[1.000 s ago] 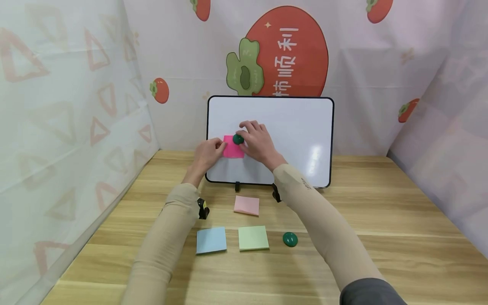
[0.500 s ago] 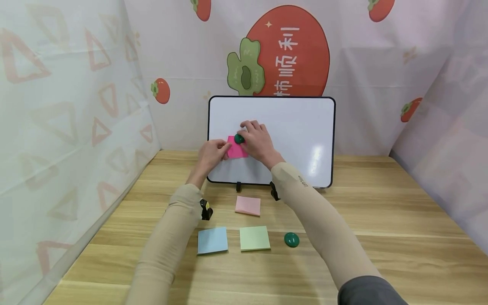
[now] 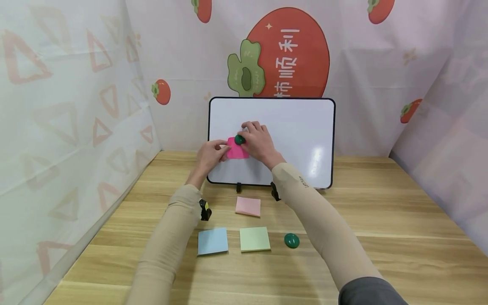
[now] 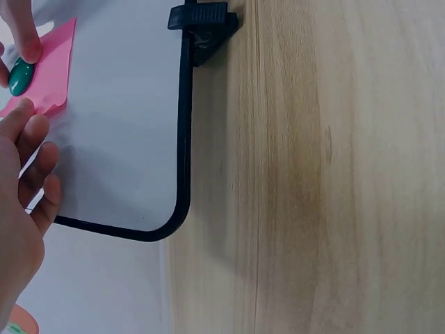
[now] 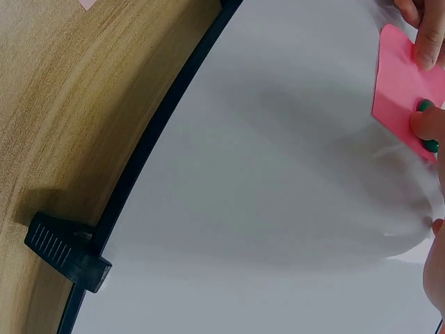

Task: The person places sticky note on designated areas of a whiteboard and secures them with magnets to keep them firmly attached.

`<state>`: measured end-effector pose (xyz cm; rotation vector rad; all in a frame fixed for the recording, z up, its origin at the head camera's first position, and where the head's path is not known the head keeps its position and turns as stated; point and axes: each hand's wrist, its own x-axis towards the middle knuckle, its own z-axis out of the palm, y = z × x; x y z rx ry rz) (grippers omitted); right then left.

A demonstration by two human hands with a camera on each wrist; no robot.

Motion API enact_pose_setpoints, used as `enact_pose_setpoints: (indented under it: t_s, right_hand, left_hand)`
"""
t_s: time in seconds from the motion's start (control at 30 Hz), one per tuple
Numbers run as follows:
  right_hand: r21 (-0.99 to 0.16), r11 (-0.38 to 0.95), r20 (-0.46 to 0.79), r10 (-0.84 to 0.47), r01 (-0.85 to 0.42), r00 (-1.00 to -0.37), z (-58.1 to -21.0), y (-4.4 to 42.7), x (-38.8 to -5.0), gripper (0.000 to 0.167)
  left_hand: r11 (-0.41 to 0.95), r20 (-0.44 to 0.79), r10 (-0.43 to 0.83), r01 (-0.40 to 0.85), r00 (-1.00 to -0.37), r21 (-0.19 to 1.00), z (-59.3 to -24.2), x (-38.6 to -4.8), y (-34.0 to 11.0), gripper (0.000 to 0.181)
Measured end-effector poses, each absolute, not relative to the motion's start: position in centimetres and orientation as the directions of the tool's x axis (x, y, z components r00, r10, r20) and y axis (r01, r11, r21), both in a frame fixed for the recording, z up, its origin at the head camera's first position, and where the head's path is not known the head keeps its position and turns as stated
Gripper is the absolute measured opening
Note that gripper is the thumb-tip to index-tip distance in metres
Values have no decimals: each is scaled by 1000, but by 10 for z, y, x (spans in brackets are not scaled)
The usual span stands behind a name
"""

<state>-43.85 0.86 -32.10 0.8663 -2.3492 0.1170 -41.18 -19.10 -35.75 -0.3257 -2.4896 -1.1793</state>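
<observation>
A bright pink sticky note (image 3: 238, 153) lies against the left part of the whiteboard (image 3: 297, 135). My right hand (image 3: 259, 142) holds a round green magnet (image 3: 239, 140) between thumb and fingers, over the note's upper part. At the note's left edge, my left hand (image 3: 211, 154) pinches the paper with thumb and index finger. The left wrist view shows the note's edge (image 4: 57, 104) bending up beside those fingers. In the right wrist view, a left-hand fingertip (image 5: 426, 59) lies on the note, and the right thumb (image 5: 427, 124) presses on the magnet.
On the wooden table (image 3: 362, 237) lie a pale pink note pad (image 3: 248, 206), a blue one (image 3: 212, 241) and a green one (image 3: 254, 239). A second green magnet (image 3: 292, 240) sits to their right. Black clip feet (image 4: 205, 24) support the whiteboard. A printed curtain (image 3: 366, 67) hangs behind.
The pink note has shifted slightly right since one second ago, with the left hand following it. The magnet and right hand stay almost in place. Lately the left fingers have moved slightly on the edge.
</observation>
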Motion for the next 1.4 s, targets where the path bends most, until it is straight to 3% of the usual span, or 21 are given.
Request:
enact_pose_setpoints:
  t_s: [0.47,0.77,1.1,1.4]
  right_hand:
    - [118,758,592,-573,-642,-567,-323,20,-435,45]
    - [98,754,594,-568,-650,-569,-326,36,-426,51]
    - [-22,734,553,-557,-679,-619,-337,60,-399,56]
    - [-46,681,560,-589,-731,-583,-348,80,-381,55]
  left_hand:
    - [783,474,94,359,-875,508,-357,-416,-192,40]
    - [791,510,147,411,-847,453,-358,-413,-197,51]
    - [790,410,292,460,-864,406,-363,-393,-215,50]
    - [809,341,382,489,-859,327,-369,-376,-223,50]
